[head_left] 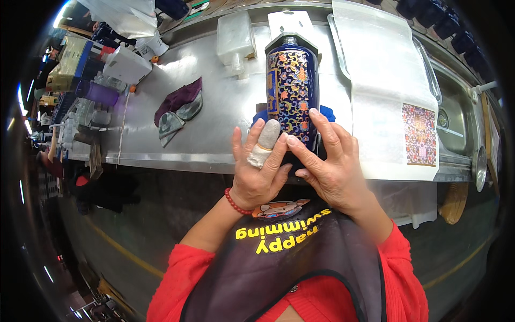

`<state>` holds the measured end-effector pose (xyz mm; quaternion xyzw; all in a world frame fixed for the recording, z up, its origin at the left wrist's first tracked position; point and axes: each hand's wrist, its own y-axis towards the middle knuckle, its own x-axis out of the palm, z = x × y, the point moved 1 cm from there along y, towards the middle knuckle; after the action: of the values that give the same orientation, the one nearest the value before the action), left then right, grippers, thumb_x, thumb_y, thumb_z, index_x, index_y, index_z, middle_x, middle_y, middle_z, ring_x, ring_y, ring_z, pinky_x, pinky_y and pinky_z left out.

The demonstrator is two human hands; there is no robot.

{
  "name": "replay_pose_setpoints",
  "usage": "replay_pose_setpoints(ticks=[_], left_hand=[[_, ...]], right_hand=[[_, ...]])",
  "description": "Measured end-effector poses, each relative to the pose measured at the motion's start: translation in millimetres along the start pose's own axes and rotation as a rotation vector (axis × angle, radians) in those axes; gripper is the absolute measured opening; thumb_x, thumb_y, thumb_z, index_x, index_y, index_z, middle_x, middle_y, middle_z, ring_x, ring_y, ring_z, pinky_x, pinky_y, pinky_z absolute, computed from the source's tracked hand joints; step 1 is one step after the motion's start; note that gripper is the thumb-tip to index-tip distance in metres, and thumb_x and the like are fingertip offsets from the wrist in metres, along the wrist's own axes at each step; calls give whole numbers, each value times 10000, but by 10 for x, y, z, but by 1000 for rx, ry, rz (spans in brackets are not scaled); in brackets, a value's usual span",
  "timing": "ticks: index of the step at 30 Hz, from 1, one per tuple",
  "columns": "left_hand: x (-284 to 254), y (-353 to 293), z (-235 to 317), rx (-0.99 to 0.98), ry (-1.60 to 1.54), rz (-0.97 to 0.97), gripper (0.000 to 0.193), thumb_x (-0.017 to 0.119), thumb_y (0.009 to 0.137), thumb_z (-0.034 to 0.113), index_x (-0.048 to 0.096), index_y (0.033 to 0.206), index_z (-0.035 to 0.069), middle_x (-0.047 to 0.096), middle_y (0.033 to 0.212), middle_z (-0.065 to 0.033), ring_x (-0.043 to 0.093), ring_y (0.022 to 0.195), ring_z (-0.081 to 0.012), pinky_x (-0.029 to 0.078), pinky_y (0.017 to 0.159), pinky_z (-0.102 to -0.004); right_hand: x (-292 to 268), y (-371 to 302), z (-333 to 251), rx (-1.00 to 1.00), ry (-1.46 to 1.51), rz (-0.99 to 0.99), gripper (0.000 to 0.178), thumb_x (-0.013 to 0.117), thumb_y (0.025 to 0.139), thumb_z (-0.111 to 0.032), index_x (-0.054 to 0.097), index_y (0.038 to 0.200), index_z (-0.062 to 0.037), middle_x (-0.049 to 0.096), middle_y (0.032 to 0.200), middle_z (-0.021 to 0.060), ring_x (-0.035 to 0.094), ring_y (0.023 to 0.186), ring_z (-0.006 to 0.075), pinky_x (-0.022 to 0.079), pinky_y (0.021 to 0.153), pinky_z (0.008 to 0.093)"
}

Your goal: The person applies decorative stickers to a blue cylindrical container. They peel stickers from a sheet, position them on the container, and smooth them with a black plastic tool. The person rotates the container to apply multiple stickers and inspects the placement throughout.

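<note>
A dark blue bottle [292,88] with a colourful floral pattern lies in front of me on a dark stand, its neck pointing away. My left hand [255,172] is at the near end of the bottle, fingers spread, with a pale fabric finger cover [266,142] on one finger. From the other side my right hand [338,169] reaches in, its fingers stretched out and touching the patterned surface. Both index fingertips meet close together at the bottle's lower edge. Blue cloth [327,114] shows beneath the bottle. The bottle's base is partly hidden by my hands.
On the metal table [204,139] lie a purple and grey cloth [179,107] and a clear square bottle [234,40]. White sheets [381,75] with a patterned decal [419,134] lie to the right, beside a sink [456,107]. A white box [127,65] stands at the left.
</note>
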<state>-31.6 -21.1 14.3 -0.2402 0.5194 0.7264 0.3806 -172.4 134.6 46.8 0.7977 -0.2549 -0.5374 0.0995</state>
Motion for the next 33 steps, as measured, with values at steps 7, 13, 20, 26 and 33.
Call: replay_pose_setpoints(ticks=[7,13,20,26,33], left_hand=[[5,-2,23,5,76,-41,637,754,835,127,585,1449,125,567,1459,-193,438,1428,-393,129,1222,-604],[-44,122,125,83,150,-36,654,763,805,91,581,1434,76,556,1447,-237,474,1378,-460,155,1216,-600],[4,293,-12,-9,-129,29,705,768,859,164,455,1472,8,570,1393,-241,512,1339,-439,203,1207,-597],[-57,291,-28,-456,-759,16,647,675,878,87,430,1464,-36,521,1424,-242,524,1334,-345,327,1174,-446],[-73,426,-82,-451,-674,-65,754,650,842,60,330,1515,-56,446,1475,-243,459,1380,-328,349,1159,-403]], right_hand=[[-70,-145,104,38,-12,33,577,808,763,-216,676,1324,-191,464,1519,177,527,1222,334,427,982,449],[2,-167,203,159,255,133,585,799,811,-123,619,1362,-52,501,1454,227,537,1213,394,462,1017,462],[130,-18,252,118,225,147,779,840,723,-89,528,1432,-2,496,1473,220,543,1228,383,449,1031,465],[117,67,255,0,110,150,723,842,699,-118,587,1367,-8,510,1480,196,547,1235,370,453,1007,457],[117,98,229,4,149,164,709,841,704,-134,596,1357,-6,502,1487,201,549,1234,362,454,996,455]])
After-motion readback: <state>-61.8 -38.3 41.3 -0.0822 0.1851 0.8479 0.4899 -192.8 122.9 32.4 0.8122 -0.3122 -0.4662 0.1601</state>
